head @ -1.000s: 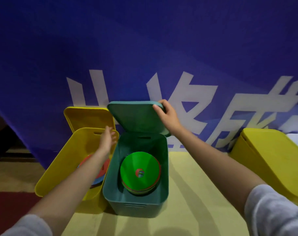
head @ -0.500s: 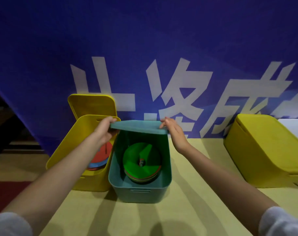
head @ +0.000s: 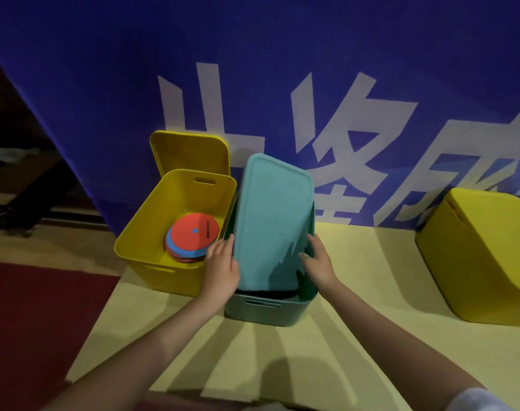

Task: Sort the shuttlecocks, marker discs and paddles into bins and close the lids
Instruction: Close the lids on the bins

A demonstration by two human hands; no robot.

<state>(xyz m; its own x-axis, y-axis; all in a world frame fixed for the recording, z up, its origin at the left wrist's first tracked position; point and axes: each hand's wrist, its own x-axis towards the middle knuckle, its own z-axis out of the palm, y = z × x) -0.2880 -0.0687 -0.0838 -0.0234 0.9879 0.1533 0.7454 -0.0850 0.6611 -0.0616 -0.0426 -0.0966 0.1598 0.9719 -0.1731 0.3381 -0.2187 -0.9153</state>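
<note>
A teal lid (head: 272, 221) lies tilted over the teal bin (head: 266, 311), its far end raised and its near end sunk toward the bin's mouth. My left hand (head: 221, 269) holds the lid's left edge and my right hand (head: 318, 262) holds its right edge. The lid hides what is inside the teal bin. To the left stands an open yellow bin (head: 152, 232) holding a stack of red and blue marker discs (head: 192, 235); its yellow lid (head: 189, 151) stands upright behind it against the banner.
A second yellow bin (head: 484, 259) with its lid on sits at the right. A blue banner (head: 282, 84) with white characters rises behind the bins. The floor is a yellow mat, with a red mat (head: 39, 315) at the left.
The teal lid has come down from hanging flat above the bin's back to lying tilted over its opening, and now hides the green discs. Both hands slid along its sides toward me.
</note>
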